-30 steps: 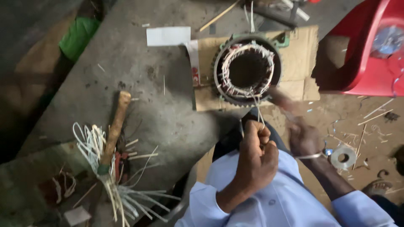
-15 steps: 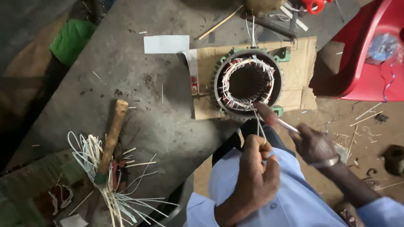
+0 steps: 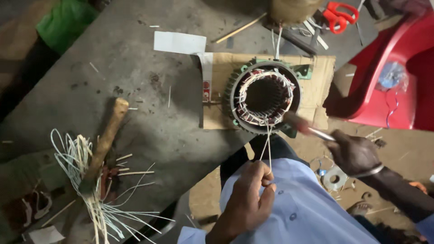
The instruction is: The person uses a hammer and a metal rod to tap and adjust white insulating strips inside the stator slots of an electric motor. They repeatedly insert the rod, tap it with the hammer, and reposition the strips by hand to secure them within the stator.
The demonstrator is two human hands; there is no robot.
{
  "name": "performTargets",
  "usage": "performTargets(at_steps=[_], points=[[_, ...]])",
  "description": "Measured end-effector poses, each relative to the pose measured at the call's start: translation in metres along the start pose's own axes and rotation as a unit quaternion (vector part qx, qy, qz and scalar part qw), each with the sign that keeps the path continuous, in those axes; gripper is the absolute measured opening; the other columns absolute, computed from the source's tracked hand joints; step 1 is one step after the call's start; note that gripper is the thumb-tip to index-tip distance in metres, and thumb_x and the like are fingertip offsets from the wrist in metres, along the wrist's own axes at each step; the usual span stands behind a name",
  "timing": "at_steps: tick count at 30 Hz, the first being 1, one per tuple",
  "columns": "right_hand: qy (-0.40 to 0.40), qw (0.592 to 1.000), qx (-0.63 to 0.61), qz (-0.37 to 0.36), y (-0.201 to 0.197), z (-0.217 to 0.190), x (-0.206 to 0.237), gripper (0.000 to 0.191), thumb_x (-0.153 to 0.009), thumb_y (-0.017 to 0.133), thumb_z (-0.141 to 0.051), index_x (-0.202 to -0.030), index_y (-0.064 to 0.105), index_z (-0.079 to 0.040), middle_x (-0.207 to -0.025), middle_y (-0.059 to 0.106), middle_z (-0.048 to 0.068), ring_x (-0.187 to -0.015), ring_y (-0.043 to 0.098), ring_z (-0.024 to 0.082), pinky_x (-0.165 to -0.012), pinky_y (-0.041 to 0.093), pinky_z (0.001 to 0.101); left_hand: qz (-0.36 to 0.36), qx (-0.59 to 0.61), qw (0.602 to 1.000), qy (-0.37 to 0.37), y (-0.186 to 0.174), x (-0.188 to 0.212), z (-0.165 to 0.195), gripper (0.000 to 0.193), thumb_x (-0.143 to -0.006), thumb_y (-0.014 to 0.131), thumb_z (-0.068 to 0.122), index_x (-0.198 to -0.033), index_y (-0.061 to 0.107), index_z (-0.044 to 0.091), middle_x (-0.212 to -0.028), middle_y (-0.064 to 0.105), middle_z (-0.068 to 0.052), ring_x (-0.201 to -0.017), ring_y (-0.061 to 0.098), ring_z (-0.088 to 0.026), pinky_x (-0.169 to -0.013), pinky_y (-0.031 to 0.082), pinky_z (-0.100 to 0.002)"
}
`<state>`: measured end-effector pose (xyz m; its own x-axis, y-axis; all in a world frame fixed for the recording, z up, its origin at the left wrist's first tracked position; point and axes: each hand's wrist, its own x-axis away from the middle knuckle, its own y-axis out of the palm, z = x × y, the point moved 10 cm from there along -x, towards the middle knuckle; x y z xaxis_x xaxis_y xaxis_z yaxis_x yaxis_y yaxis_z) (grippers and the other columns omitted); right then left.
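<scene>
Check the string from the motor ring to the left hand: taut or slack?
Taut. The string runs in a straight line from the motor ring down to the left hand, with no sag or loops.

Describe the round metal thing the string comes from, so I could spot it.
Look at the grey table, then the cardboard sheet on its near edge. On it sits the motor ring: the only round, hollow thing there, ribbed outside, lined with white-tied copper coils.

Grey worktable, red plastic chair, littered dirt floor.
</scene>
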<state>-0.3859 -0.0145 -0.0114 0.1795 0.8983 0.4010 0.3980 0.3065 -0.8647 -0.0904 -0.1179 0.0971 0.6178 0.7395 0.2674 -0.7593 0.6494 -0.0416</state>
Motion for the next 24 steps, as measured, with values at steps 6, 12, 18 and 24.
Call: performTargets(at_steps=[6, 12, 18, 24], points=[[0.107, 0.976, 0.109, -0.154, -0.038, -0.017, -0.028, 0.042, -0.102, 0.042, -0.049, -0.131, 0.059, -0.023, -0.063, 0.070, 0.015, -0.060, 0.071, 0.040, -0.062, 0.054, 0.0535, -0.009, -0.009, 0.999, 0.032, -0.003, 0.006, 0.003, 0.022, -0.090, 0.068, 0.005, -0.106, 0.053, 0.004, -0.097, 0.062, -0.016, -0.091, 0.065, -0.032, -0.079, 0.055, -0.040], [0.097, 0.928, 0.193, -0.305, -0.065, -0.060, -0.074, 0.044, -0.097, 0.041, -0.055, -0.113, 0.069, -0.025, -0.083, 0.077, 0.007, -0.074, 0.079, 0.031, -0.076, 0.061, 0.0452, 0.025, 0.008, 1.000, 0.001, 0.006, 0.007, -0.003, 0.028, -0.087, 0.070, 0.012, -0.109, 0.055, 0.004, -0.097, 0.061, -0.017, -0.088, 0.064, -0.032, -0.077, 0.053, -0.043], [0.016, 0.968, 0.045, -0.247, -0.050, -0.057, -0.102, 0.048, -0.104, 0.038, -0.048, -0.102, 0.073, -0.015, -0.094, 0.081, 0.007, -0.085, 0.077, 0.028, -0.083, 0.058, 0.0415, 0.072, 0.032, 0.997, 0.002, 0.004, 0.012, -0.008, 0.030, -0.088, 0.070, 0.013, -0.111, 0.053, 0.004, -0.098, 0.059, -0.017, -0.089, 0.061, -0.033, -0.078, 0.052, -0.044], [-0.012, 0.937, 0.244, -0.250, -0.056, -0.039, -0.110, 0.040, -0.099, 0.045, -0.042, -0.124, 0.072, -0.025, -0.102, 0.080, 0.009, -0.087, 0.077, 0.033, -0.081, 0.060, 0.0447, 0.091, 0.045, 0.995, 0.017, -0.003, 0.012, -0.006, 0.032, -0.087, 0.069, 0.010, -0.113, 0.052, 0.004, -0.099, 0.060, -0.017, -0.091, 0.062, -0.034, -0.080, 0.051, -0.045]])
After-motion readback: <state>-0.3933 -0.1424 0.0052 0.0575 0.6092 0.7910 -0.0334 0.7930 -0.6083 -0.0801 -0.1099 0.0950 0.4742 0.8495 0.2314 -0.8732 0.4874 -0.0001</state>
